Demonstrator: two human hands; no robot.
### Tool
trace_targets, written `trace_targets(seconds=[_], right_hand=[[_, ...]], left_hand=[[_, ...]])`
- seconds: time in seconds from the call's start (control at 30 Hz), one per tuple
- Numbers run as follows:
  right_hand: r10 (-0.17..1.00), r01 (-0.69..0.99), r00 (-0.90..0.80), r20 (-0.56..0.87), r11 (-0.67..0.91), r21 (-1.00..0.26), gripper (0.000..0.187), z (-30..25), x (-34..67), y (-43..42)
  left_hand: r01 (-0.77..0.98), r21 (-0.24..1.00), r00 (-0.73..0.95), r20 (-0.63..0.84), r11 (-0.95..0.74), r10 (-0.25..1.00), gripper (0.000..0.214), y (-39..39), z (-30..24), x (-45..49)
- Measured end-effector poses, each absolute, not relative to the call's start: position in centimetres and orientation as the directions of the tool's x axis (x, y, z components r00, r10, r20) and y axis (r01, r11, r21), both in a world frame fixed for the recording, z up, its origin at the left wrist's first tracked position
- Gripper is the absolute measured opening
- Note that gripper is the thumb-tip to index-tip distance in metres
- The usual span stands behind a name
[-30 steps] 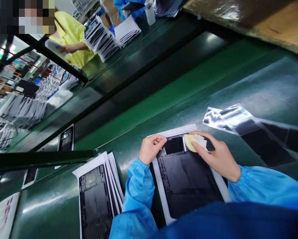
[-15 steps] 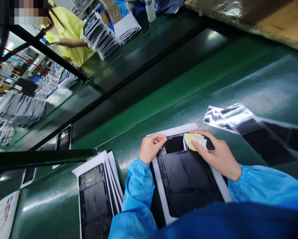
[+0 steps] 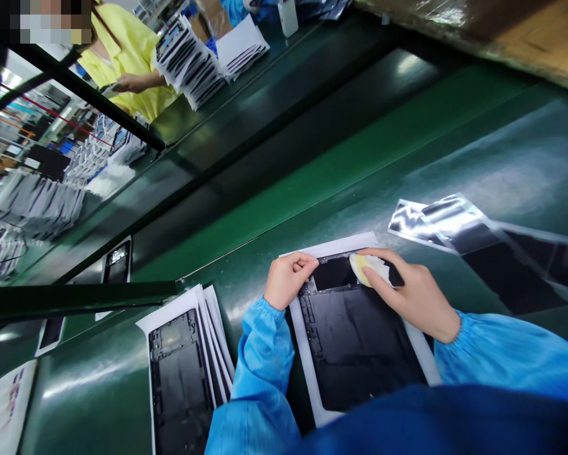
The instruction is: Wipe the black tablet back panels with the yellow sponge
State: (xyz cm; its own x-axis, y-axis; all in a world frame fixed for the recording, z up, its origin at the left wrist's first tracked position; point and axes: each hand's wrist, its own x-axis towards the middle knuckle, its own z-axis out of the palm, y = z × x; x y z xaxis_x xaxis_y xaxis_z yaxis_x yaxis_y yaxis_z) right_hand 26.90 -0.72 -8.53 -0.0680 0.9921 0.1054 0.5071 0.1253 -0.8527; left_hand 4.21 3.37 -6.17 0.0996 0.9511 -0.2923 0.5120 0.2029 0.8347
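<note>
So the right hand [image 3: 409, 294] has its fingers pressed flat on a yellowish pad [image 3: 366, 268], at the top end of the black panel [image 3: 354, 341]. Left hand [image 3: 288, 278] is curled shut, pinning the panel's top-left corner to the green bench [image 3: 454, 158]. More panels [image 3: 182, 373] stacked just left of it.

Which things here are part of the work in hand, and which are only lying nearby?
In use: left hand, right hand, yellow cloth, black panel on white sheet.
Lying about: stack of panels, shiny film, white bottle.
</note>
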Motion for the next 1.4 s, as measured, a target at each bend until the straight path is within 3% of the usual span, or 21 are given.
trace_targets(seconds=[0.3,0.53,1.07,1.23,1.4], right_hand=[[0.98,0.542,-0.093,0.174,0.196,-0.817,0.032,-8.6,26.8,-0.6],[0.993,0.534,-0.089,0.08,0.116,-0.837,0.035,-8.4,27.0,-0.6],[0.994,0.532,-0.091,0.058,0.098,-0.841,0.034,-8.6,27.0,-0.6],[0.992,0.535,-0.093,0.084,0.121,-0.836,0.034,-8.6,26.9,-0.5],[0.991,0.539,-0.092,0.092,0.128,-0.833,0.034,-8.6,26.8,-0.4]], left_hand=[[0.596,0.79,0.123,-0.269,0.146,0.955,0.006,3.3,-5.9,4.2],[0.757,0.65,0.121,-0.237,0.064,0.964,0.011,3.0,-5.3,4.5],[0.833,0.551,0.109,-0.259,0.054,0.96,0.012,2.8,-4.9,5.0],[0.9,0.436,0.109,-0.261,0.017,0.959,0.012,2.4,-4.2,5.6],[0.976,0.209,0.098,-0.192,-0.057,0.977,0.014,1.9,-3.3,6.0]])
